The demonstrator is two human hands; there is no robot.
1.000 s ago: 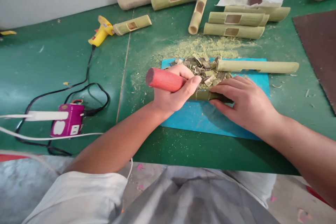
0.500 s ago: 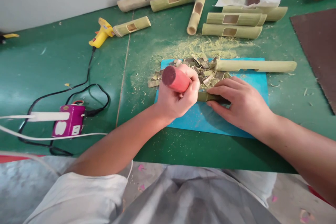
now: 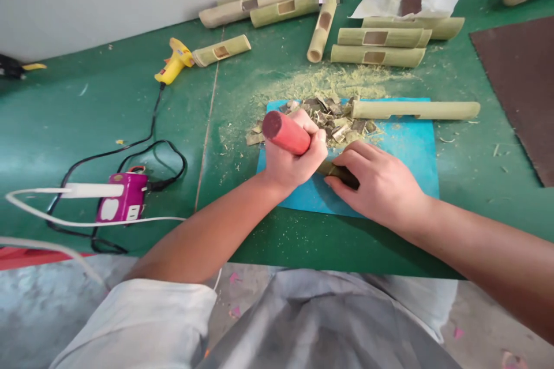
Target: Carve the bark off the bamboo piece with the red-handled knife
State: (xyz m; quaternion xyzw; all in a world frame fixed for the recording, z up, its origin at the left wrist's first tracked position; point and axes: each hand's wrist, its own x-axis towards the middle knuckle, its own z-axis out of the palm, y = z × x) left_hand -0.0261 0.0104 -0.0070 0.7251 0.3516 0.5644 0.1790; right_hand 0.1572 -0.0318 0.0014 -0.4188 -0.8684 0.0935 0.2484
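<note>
Bamboo pc [image 3: 329,168] in R grip [image 3: 377,181], nr L grip [image 3: 288,164]

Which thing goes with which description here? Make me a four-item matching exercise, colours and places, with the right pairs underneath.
Things:
1. Tool handle
2. Glue gun
3. Socket block
4. Sheet

Descriptions:
A. Purple, with a white plug-in piece and a black cord
B. Blue, partly under the heap of bamboo chips
C. Yellow, beside one end of a short bamboo tube
D. Red, gripped in the fingers of the left hand

Right pairs: 1-D, 2-C, 3-A, 4-B
</note>
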